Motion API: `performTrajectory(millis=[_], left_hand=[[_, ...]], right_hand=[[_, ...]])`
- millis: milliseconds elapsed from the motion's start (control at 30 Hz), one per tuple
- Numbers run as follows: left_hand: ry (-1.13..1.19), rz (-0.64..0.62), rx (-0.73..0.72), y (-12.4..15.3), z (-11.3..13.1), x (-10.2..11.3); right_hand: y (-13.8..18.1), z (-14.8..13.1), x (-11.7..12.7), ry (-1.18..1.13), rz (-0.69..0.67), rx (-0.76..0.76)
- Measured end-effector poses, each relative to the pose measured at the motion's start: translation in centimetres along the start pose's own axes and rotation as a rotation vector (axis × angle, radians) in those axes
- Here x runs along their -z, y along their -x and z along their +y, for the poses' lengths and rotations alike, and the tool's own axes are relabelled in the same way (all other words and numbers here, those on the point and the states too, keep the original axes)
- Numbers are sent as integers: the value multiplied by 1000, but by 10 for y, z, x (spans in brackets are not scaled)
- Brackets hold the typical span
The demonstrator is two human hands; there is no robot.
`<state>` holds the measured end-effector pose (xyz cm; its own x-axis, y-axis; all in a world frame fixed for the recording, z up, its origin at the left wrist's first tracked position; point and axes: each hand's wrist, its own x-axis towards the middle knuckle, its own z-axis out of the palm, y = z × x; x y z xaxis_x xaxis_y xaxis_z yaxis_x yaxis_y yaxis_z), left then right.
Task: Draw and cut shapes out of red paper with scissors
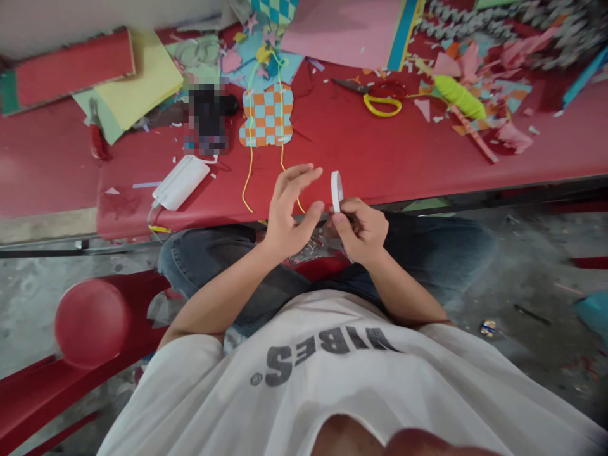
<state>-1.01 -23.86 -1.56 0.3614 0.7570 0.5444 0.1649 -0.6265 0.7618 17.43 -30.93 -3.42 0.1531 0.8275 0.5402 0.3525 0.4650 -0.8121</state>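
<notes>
My right hand (pixel 361 229) pinches a narrow roll of white tape (pixel 335 191) at its lower edge, holding it upright over the table's front edge. Just left of the roll, my left hand (pixel 293 212) is raised with fingers apart and nothing in it. Beyond my left hand lies a woven orange and light-blue checkered paper piece (pixel 268 116) on the red table. Two yellow-green strings (pixel 250 164) run across it and trail toward me; one passes behind my left hand.
Yellow-handled scissors (pixel 382 104) lie behind my right hand, near a bundle of neon yellow cord (pixel 459 96) and pink paper scraps. A white power bank (pixel 181 182) sits at left. Pink paper (pixel 339 31) and yellow sheets (pixel 142 82) lie farther back. A red chair (pixel 92 323) stands at lower left.
</notes>
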Motion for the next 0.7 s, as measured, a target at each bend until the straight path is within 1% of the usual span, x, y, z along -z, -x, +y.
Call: performTrajectory(millis=[67, 133, 200, 300, 400, 533, 600, 700], left_hand=[[-107, -65, -124, 0, 6, 3], [-181, -86, -166, 2, 9, 2], [-224, -76, -181, 5, 9, 0], [-209, -55, -167, 7, 9, -3], [-147, -30, -118, 6, 11, -3], [-43, 77, -85, 4, 10, -3], [-73, 50, -101, 5, 5, -4], [-141, -90, -128, 9, -1, -6]], right_hand=[[-3, -1, 1, 178, 21, 148], [-7, -1, 2, 276, 50, 252], [-10, 0, 2, 323, 54, 308], [-12, 2, 3, 362, 28, 342], [-12, 4, 5, 388, 12, 343], [-13, 6, 7, 451, 16, 331], [-13, 7, 8, 482, -10, 353], [-13, 6, 9, 523, -48, 395]])
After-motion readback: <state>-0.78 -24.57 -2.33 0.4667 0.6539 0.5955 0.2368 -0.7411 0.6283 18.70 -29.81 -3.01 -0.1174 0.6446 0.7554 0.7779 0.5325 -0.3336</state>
